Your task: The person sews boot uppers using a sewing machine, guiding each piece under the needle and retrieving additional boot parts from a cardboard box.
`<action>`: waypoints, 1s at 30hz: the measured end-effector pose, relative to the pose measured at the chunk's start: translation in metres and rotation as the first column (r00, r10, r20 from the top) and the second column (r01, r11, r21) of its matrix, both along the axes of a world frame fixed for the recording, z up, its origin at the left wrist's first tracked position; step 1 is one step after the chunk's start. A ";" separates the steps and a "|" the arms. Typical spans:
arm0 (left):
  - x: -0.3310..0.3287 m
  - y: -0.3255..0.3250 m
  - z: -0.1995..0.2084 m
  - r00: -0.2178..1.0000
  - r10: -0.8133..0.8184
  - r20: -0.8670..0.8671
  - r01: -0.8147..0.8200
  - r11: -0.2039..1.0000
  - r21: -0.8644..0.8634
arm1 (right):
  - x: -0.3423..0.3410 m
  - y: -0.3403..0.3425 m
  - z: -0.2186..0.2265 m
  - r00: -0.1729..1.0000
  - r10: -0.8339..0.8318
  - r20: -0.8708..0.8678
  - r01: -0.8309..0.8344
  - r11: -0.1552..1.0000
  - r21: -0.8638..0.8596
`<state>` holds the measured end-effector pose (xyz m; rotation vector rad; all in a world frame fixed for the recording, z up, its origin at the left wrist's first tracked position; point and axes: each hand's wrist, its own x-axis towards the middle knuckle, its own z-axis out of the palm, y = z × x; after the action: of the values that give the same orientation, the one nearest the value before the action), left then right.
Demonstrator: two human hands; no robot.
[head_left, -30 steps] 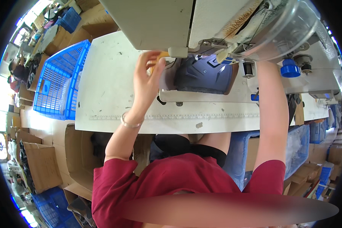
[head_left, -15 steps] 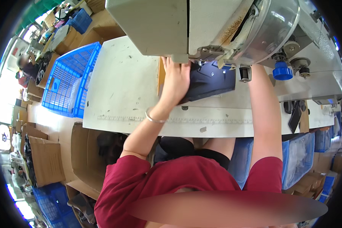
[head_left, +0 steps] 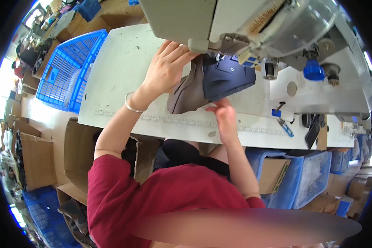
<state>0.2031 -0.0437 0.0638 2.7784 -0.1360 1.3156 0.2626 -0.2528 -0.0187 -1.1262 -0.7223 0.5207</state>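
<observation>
A dark navy and grey-brown shoe upper piece (head_left: 211, 84) lies on the white sewing table (head_left: 120, 70), under the head of a grey industrial sewing machine (head_left: 235, 25). My left hand (head_left: 165, 68) rests on the piece's left side, fingers spread over the grey-brown part near the needle. My right hand (head_left: 223, 113) touches the piece's lower edge with its fingertips. A thin bangle sits on my left wrist.
A blue plastic crate (head_left: 66, 70) stands at the table's left end. Cardboard boxes (head_left: 33, 157) and more blue bins (head_left: 301, 177) stand on the floor below the table's front edge. A blue knob (head_left: 312, 70) sticks out from the machine at right.
My left hand has stayed on the piece while the view shifted. My right hand came down from the machine's right side to the piece's lower edge. The piece now shows its grey-brown side.
</observation>
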 end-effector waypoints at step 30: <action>-0.039 -0.012 0.030 0.991 0.131 0.004 -0.113 0.836 0.537 | 0.060 -0.004 0.052 0.999 -0.036 -0.003 0.035 0.985 -0.172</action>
<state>0.1646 -0.0553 0.0934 3.3208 -0.3894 1.4450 0.3226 -0.2569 0.0329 -1.2952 -0.6599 0.5647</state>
